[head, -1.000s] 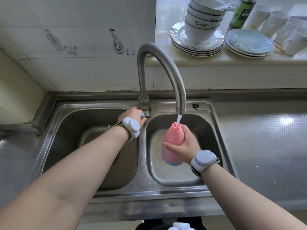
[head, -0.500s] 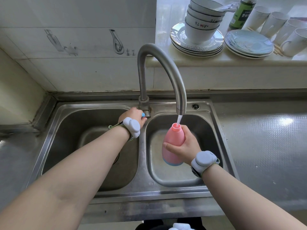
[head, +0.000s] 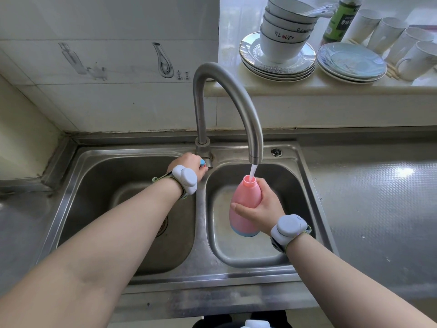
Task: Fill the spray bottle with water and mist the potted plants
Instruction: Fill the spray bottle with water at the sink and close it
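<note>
- Across the lower middle of the frame lies a steel double sink; its right basin sits under everything that matters at this step.
- Arching from the centre, the faucet ends its spout right of centre, and a thin stream of water falls from it.
- Below the spout, just right of centre, the pink spray bottle is held nearly upright over the right basin, cap off, its open neck catching the stream.
- Wrapped around the bottle's right side, the right hand grips it firmly, thumb across the front.
- Left of the faucet base, the left hand is closed on the tap handle, of which only a blue-tipped bit shows.
- Filling is the step in hand; the opaque bottle hides the water level.
- Next, I judge, the left hand must shut the tap before overflow; then the spray head goes on, though none is in view, nor any plants.
</note>
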A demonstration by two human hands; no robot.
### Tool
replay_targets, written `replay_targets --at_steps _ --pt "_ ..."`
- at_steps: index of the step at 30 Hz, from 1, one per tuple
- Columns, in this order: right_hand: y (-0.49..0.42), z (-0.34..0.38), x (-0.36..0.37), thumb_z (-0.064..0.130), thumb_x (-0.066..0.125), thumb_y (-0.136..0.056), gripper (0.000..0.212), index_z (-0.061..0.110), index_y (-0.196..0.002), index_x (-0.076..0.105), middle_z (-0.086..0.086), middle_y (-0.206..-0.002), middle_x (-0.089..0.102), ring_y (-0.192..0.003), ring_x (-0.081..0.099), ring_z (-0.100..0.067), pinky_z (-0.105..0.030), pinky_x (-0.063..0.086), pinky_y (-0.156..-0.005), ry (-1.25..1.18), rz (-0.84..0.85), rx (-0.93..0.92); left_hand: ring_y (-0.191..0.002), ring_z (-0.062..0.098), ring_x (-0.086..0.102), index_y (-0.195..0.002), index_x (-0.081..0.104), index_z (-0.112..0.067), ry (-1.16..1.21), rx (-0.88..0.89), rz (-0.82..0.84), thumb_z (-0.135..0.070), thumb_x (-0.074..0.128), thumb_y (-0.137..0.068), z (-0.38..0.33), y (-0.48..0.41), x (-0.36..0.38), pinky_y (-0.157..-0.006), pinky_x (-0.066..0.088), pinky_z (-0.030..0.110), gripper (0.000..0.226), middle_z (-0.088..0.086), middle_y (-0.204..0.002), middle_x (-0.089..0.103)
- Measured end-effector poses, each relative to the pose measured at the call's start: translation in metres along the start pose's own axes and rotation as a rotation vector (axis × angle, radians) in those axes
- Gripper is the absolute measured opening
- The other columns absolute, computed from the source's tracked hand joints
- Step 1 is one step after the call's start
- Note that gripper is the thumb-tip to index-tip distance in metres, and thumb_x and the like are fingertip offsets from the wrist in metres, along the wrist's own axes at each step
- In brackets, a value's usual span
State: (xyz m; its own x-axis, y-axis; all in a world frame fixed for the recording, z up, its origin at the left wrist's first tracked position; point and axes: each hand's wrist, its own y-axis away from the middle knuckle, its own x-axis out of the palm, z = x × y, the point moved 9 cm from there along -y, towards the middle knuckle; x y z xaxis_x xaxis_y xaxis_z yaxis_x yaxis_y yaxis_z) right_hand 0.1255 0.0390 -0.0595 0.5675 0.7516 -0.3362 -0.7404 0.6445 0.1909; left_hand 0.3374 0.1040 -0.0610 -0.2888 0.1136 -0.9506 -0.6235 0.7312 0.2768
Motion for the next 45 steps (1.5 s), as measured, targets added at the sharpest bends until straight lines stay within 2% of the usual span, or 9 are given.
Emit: replay_targets --at_steps 11,20,25,28,32,35,37,40,45 --pt "-0.002 0.004 -0.002 0.045 0.08 -0.056 0.055 0.044 -0.103 0.052 0.015 -0.089 0.065 -0.078 0.062 0.0 -0.017 0.048 -0.065 -0.002 0.002 -0.002 -0.087 0.033 0.061 -0.101 0.065 -0.004 0.213 -0.073 0.034 -0.029 0.048 -0.094 0.005 -0.008 -0.019 -0.064 0.035 0.028 0.031 0.016 -0.096 0.068" --pt "0.006 -0.001 -0.002 0.04 0.08 -0.057 0.056 0.039 -0.107 0.053 0.012 -0.095 0.064 -0.086 0.063 -0.009 -0.028 0.053 -0.074 0.027 -0.024 0.01 -0.088 0.029 0.064 -0.099 0.066 -0.009 0.261 -0.051 0.044 -0.031 0.048 -0.093 0.009 0.009 -0.019 -0.074 0.047 0.033 0.029 0.012 -0.094 0.07" --pt "0.015 -0.009 0.0 0.035 0.082 -0.06 0.05 0.045 -0.099 0.052 0.014 -0.092 0.064 -0.083 0.062 -0.007 -0.023 0.05 -0.069 0.04 -0.023 0.013 -0.08 0.017 0.063 -0.091 0.067 -0.021 0.7 -0.056 -0.095 -0.031 0.057 -0.09 0.034 0.027 -0.015 -0.067 0.051 0.025 0.014 -0.003 -0.087 0.069" --pt "0.018 -0.011 0.001 0.037 0.083 -0.059 0.051 0.044 -0.1 0.053 0.014 -0.091 0.065 -0.083 0.063 -0.006 -0.022 0.05 -0.069 0.052 -0.021 0.009 -0.095 0.018 0.063 -0.108 0.067 -0.021 0.96 -0.1 -0.114 -0.032 0.059 -0.091 0.043 0.036 -0.01 -0.085 0.05 0.028 0.022 0.0 -0.102 0.068" --pt "0.022 -0.005 0.002 0.039 0.083 -0.059 0.053 0.045 -0.102 0.052 0.023 -0.089 0.063 -0.08 0.06 0.004 -0.01 0.044 -0.063 0.072 0.013 -0.021 -0.092 0.019 0.064 -0.102 0.068 -0.02 1.132 -0.181 -0.21 -0.033 0.06 -0.09 0.048 0.058 -0.02 -0.07 0.049 0.019 0.019 0.009 -0.105 0.069" --pt "0.024 0.002 0.001 0.045 0.08 -0.055 0.053 0.049 -0.099 0.05 0.028 -0.087 0.061 -0.079 0.059 0.008 -0.006 0.042 -0.058 0.087 0.048 -0.048 -0.099 0.03 0.064 -0.092 0.067 -0.02 1.304 -0.245 -0.304 -0.029 0.06 -0.09 0.049 0.077 -0.042 -0.083 0.056 0.04 0.012 0.014 -0.103 0.068" --pt "0.025 0.006 -0.002 0.048 0.079 -0.053 0.053 0.049 -0.098 0.05 0.028 -0.086 0.062 -0.077 0.059 0.007 -0.009 0.042 -0.059 0.096 0.066 -0.064 -0.095 0.031 0.065 -0.084 0.069 -0.019 1.429 -0.254 -0.383 -0.023 0.062 -0.088 0.045 0.094 -0.064 -0.082 0.057 0.045 0.01 0.011 -0.093 0.069" --pt "0.032 0.01 -0.005 0.047 0.078 -0.054 0.052 0.047 -0.099 0.051 0.028 -0.087 0.062 -0.076 0.06 0.006 -0.01 0.043 -0.058 0.121 0.113 -0.092 -0.083 0.025 0.066 -0.074 0.066 -0.018 1.536 -0.254 -0.507 -0.027 0.066 -0.076 0.032 0.125 -0.096 -0.073 0.058 0.038 0.009 0.006 -0.079 0.068" --pt "0.041 0.014 -0.003 0.047 0.075 -0.054 0.047 0.046 -0.094 0.049 0.021 -0.081 0.063 -0.072 0.059 0.009 -0.006 0.04 -0.05 0.173 0.194 -0.127 -0.062 0.01 0.067 -0.074 0.06 -0.018 1.597 -0.23 -0.684 -0.018 0.056 -0.091 0.012 0.164 -0.132 -0.064 0.058 0.03 0.018 -0.007 -0.059 0.067"
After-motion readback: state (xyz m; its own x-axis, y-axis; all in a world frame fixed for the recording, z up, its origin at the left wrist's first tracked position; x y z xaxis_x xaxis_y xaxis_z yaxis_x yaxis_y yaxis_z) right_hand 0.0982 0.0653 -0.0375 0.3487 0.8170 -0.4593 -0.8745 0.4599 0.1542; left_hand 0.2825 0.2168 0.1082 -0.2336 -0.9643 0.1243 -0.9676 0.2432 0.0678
